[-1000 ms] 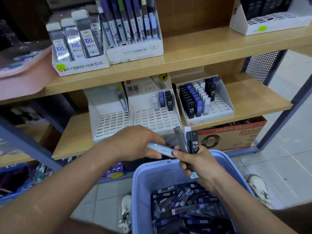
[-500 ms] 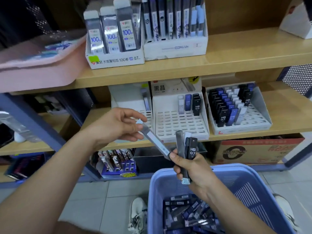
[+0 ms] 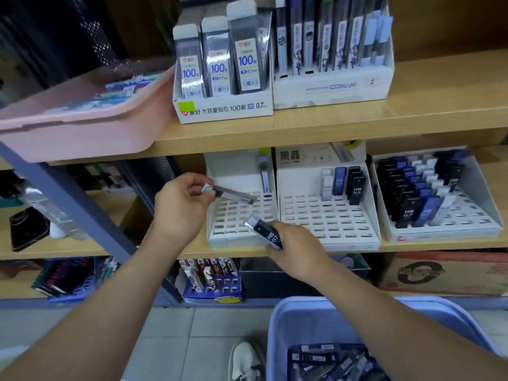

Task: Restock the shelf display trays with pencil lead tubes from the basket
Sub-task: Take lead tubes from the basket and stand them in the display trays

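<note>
At 5 o'clock, nearest the camera: blue basket [image 3: 280, 334] on the floor, loose pencil lead tubes [image 3: 324, 361] piled inside. White shoe [image 3: 245, 361] just beside it at 6 o'clock

Mid frame, right hand [image 3: 295, 248] grip clenched on a small bunch of tubes; the top one is a black tube [image 3: 268, 233] marked HB 0.7, tilted, tip toward 11 o'clock, over the front edge of the left tray [image 3: 220, 237]

At 10 o'clock from it, left hand [image 3: 182, 200] pinches a grey tube [image 3: 233, 194] by its white cap end; tube lies near level, free end pointing 3 o'clock, above the left tray's slot grid. Can't tell if it touches the grid

Left tray nearly bare: one tube standing at its back right. Middle tray [image 3: 330, 237] holds a few HB 0.5 tubes in the back rows. Right tray [image 3: 439, 232] at 3 o'clock has its rear rows filled with black, blue and white tubes

Upper shelf at 12 o'clock: white box [image 3: 222, 112] of 100-count 0.7 packs, a CONAN display box [image 3: 332, 89] touching its right side. Pink bin [image 3: 82, 133] at 9 o'clock
</note>
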### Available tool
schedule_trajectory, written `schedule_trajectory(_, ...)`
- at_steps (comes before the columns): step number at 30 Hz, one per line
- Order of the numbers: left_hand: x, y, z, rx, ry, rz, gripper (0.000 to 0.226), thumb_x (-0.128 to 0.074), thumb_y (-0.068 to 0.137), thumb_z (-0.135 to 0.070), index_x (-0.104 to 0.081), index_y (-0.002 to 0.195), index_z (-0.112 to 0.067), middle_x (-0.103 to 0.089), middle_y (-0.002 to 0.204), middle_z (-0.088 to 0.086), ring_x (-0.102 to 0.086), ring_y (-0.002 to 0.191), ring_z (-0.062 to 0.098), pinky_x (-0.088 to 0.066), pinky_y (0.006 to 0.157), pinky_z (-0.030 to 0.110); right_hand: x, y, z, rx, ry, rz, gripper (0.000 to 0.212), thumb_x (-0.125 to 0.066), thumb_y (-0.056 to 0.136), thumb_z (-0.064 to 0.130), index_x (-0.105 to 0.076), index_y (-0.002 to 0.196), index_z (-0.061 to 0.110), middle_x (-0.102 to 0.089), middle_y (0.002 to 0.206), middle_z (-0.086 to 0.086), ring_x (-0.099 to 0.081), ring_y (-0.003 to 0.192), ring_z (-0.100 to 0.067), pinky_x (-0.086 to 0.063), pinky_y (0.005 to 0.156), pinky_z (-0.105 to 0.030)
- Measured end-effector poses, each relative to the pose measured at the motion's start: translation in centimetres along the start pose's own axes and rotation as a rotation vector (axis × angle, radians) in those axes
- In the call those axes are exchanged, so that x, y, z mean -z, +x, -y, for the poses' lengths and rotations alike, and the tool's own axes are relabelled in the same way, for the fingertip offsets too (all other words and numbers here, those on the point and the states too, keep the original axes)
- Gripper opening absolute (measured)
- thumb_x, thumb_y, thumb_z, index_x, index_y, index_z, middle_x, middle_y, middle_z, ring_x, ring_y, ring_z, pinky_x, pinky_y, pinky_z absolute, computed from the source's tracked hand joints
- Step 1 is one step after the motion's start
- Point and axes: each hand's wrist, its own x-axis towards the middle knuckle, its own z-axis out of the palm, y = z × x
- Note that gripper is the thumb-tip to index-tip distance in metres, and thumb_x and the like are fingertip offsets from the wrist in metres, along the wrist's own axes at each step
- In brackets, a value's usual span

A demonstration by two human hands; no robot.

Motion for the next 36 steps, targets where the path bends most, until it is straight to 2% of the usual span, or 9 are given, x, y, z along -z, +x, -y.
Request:
schedule_trajectory(5, -1.0, 2.4, 0.0, -0.103, 0.168, -0.050, 0.018, -0.065, 0.089, -0.013, -0.068, 0.107, -0.017, -0.063, 0.092, -0.009, -0.059, 0.088, 0.007, -0.040, 0.072, 0.007, -0.4, -0.5, -0.6, 0.025, -0.081, 0.002, 0.015, -0.057, 0.090, 0.023, -0.053, 0.103, 0.019, -0.066, 0.093, -0.005, -0.061, 0.086, -0.028, -0.048, 0.068, -0.035)
schedule_trajectory(12, -3.5, 3.1, 1.6, -0.223, 0.246, 0.015, 0.020, -0.064, 0.089, -0.013, -0.071, 0.109, -0.013, -0.071, 0.104, 0.002, -0.065, 0.088, 0.014, -0.047, 0.080, 0.021, -1.1, -1.9, -1.7, -0.105, 0.360, -0.025, 0.011, -0.064, 0.087, 0.018, -0.057, 0.084, 0.025, -0.059, 0.074, 0.007, -0.061, 0.071, -0.021, -0.054, 0.067, -0.038)
schedule_trajectory(16, -3.6, 3.5, 1.8, -0.275, 0.250, 0.041, 0.021, -0.064, 0.090, -0.011, -0.072, 0.109, -0.013, -0.072, 0.101, 0.001, -0.063, 0.079, 0.018, -0.045, 0.075, 0.023, -0.4, -2.1, -1.4, -0.223, 0.648, 0.013, 0.008, -0.065, 0.090, 0.012, -0.065, 0.097, 0.015, -0.065, 0.078, -0.003, -0.059, 0.055, -0.014, -0.043, 0.046, -0.016)
schedule_trajectory(18, -3.6, 3.7, 1.5, -0.321, 0.271, 0.066, 0.021, -0.063, 0.091, -0.010, -0.072, 0.110, -0.012, -0.072, 0.103, 0.003, -0.063, 0.079, 0.017, -0.045, 0.076, 0.021, -0.2, -2.1, -1.4, -0.255, 0.712, 0.020, 0.008, -0.065, 0.089, 0.013, -0.065, 0.097, 0.017, -0.070, 0.088, -0.010, -0.059, 0.052, -0.013, -0.042, 0.044, -0.020)
schedule_trajectory(21, -3.6, 4.2, 0.8, -0.383, 0.318, 0.097, 0.024, -0.061, 0.092, -0.009, -0.070, 0.114, -0.011, -0.070, 0.111, 0.002, -0.062, 0.099, 0.007, -0.039, 0.089, 0.010, -0.2, -1.9, -1.3, -0.288, 0.786, 0.016, 0.005, -0.065, 0.089, 0.014, -0.063, 0.092, 0.018, -0.072, 0.097, -0.012, -0.057, 0.049, -0.013, -0.041, 0.041, -0.023)
schedule_trajectory(27, -5.2, 5.0, -0.2, -0.376, 0.398, 0.172, 0.029, -0.053, 0.096, -0.009, -0.065, 0.122, -0.015, -0.065, 0.122, 0.006, -0.058, 0.116, 0.020, -0.038, 0.100, 0.019, 0.0, -1.7, -0.8, -0.340, 0.876, 0.006, 0.016, -0.068, 0.091, 0.025, -0.069, 0.102, 0.013, -0.061, 0.062, 0.005, -0.053, 0.048, -0.010, -0.042, 0.044, -0.022)
schedule_trajectory(31, -6.2, 5.7, 0.0, -0.275, 0.407, 0.106, 0.023, -0.050, 0.097, -0.015, -0.060, 0.118, -0.018, -0.068, 0.106, 0.009, -0.065, 0.097, 0.026, -0.051, 0.085, 0.031, 0.3, -1.8, -0.6, -0.406, 0.965, -0.015, 0.024, -0.068, 0.091, 0.032, -0.067, 0.103, 0.011, -0.053, 0.052, 0.008, -0.048, 0.043, -0.008, -0.040, 0.042, -0.020)
schedule_trajectory(33, -6.5, 5.9, -0.1, -0.268, 0.418, 0.055, 0.015, -0.053, 0.096, -0.020, -0.060, 0.109, -0.016, -0.069, 0.097, 0.009, -0.065, 0.089, 0.025, -0.051, 0.076, 0.032, 0.5, -1.7, -0.5, -0.417, 1.001, -0.016, 0.028, -0.067, 0.091, 0.034, -0.067, 0.105, 0.010, -0.057, 0.058, 0.001, -0.047, 0.043, -0.008, -0.040, 0.042, -0.021)
schedule_trajectory(36, -6.8, 5.7, -0.3, -0.341, 0.433, 0.027, 0.017, -0.057, 0.094, -0.018, -0.069, 0.106, -0.013, -0.071, 0.103, 0.008, -0.066, 0.091, 0.025, -0.050, 0.084, 0.031, 0.5, -1.6, -0.3, -0.449, 1.060, -0.021, 0.027, -0.066, 0.092, 0.034, -0.066, 0.107, 0.011, -0.073, 0.095, -0.009, -0.047, 0.045, -0.009, -0.041, 0.044, -0.024)
